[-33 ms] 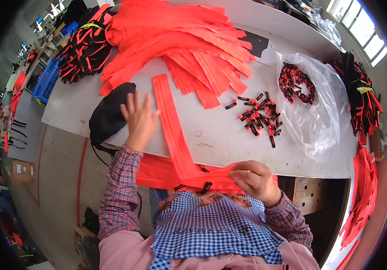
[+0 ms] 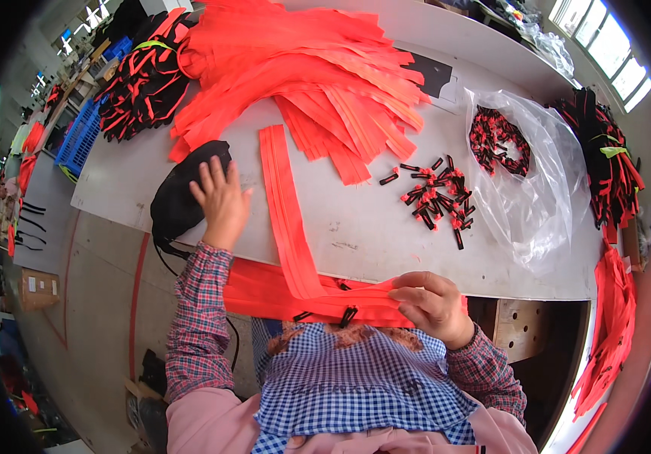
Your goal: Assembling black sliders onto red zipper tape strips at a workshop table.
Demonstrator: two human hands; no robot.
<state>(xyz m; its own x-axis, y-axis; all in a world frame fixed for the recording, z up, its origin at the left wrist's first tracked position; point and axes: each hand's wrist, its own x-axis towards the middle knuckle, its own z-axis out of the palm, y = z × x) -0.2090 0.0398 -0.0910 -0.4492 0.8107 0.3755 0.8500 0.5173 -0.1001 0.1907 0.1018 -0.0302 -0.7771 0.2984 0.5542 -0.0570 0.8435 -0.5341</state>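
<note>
Two hands. L hand (image 2: pixel 221 198) spread flat on table (image 2: pixel 371 227), touching black pouch (image 2: pixel 178 198). R hand (image 2: pixel 431 303) pinches orange strip bundle (image 2: pixel 265 291) at table edge; one long strip stack (image 2: pixel 284 212) runs between hands. Approx 20 black-red clips (image 2: pixel 435 198) beyond R hand.

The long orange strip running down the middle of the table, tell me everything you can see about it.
The orange strip is a narrow flat band, seemingly fabric tape, with lengthwise ridges. It lies flat on the grey table, running from the orange pile to the near edge, where it bends over. The right hand pinches orange strips there; the left hand rests beside it.
</note>
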